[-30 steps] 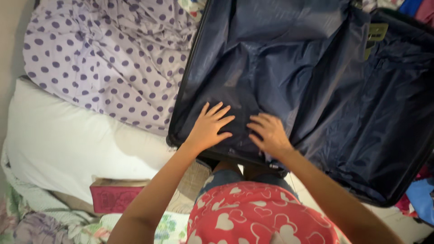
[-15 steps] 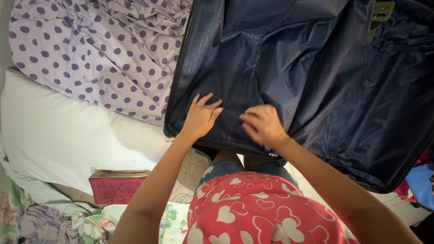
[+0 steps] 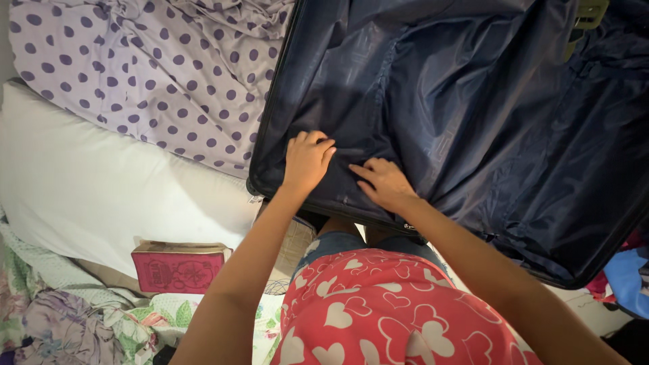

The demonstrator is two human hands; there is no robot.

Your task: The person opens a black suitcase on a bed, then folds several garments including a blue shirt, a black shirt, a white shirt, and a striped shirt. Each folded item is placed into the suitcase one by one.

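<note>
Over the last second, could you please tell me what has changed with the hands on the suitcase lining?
The left hand went from fingers spread flat to curled, bunching the navy lining. The right hand slid slightly toward it, fingers still pressing the fabric. Whether either hand actually grips the lining is unclear. The open suitcase, the polka-dot cloth and the pink book lie as before; only the camera shifted.

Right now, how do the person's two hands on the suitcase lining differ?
The left hand is curled, fingers bunched on the dark lining; the right hand lies flatter, fingers stretched toward the left one. The left hand sits slightly farther into the suitcase, the right nearer its front edge. Both press the same lining.
</note>
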